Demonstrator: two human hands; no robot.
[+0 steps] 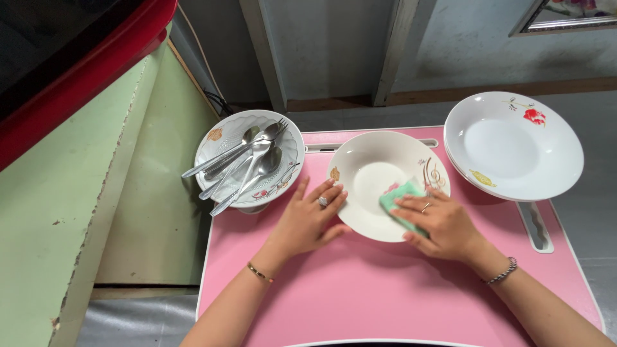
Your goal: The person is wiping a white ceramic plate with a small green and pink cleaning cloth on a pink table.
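Dead centre on the pink rectangular lap table (360, 289) sits a white round ceramic plate with small flower and scroll prints (376, 177), and both hands are on it. The left hand (307, 218) lies flat, fingers spread, against the plate's rim at about eight o'clock, palm down on the pink surface, a ring on one finger and a thin gold bangle (259, 273) at the wrist. It grips nothing; it just presses there, fingertips touching the rim.

Over at the plate's four o'clock, the right hand (440, 225) is pressed down on a small green sponge cloth (402, 199), fingers laid over it and pinning it onto the plate's inner face. The cloth peeks out from under the fingertips toward the plate's middle. A beaded bracelet (502, 272) circles that wrist.

At ten o'clock from the centre plate, just off the table's left corner, a white scalloped bowl with flower prints (222, 138) carries a heap of steel spoons and a fork (247, 164), handles pointing out toward seven o'clock.

At two o'clock, overhanging the table's right edge, rests a stack of white deep plates with a red flower print (514, 144), well apart from either hand.

Far left, a pale green wall (77, 193) runs beneath a red-edged ledge (83, 77).
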